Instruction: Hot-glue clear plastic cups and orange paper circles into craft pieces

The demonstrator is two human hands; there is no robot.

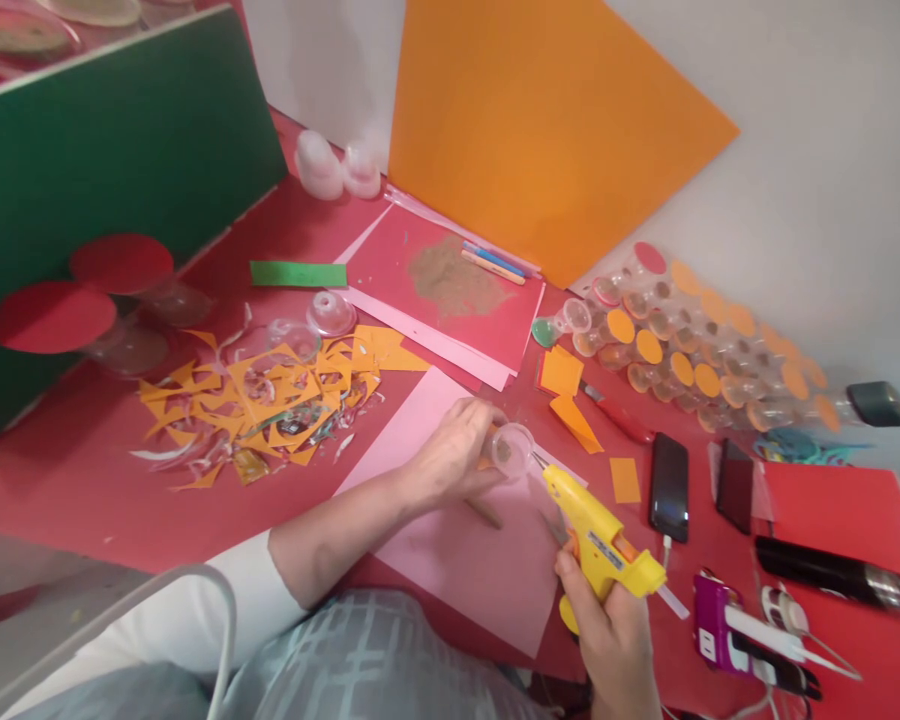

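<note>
My right hand [607,630] is wrapped round the handle of a yellow hot glue gun [589,520]. The gun's nozzle points up and left, at the rim of a clear plastic bottle piece [513,450]. That piece is in my left hand [461,445], its round opening facing the nozzle. Nozzle and rim look very close; whether they touch I cannot tell. Under both hands lies a pink paper sheet [487,585]. A thin brownish strip [484,513] shows below my left hand, partly hidden.
Orange paper scraps [270,395] are heaped at left. Behind them stands a green board [120,170]. Several bottle pieces with orange discs [682,370] line the wall. A phone [669,485] and a purple power socket [712,620] with cables lie at right.
</note>
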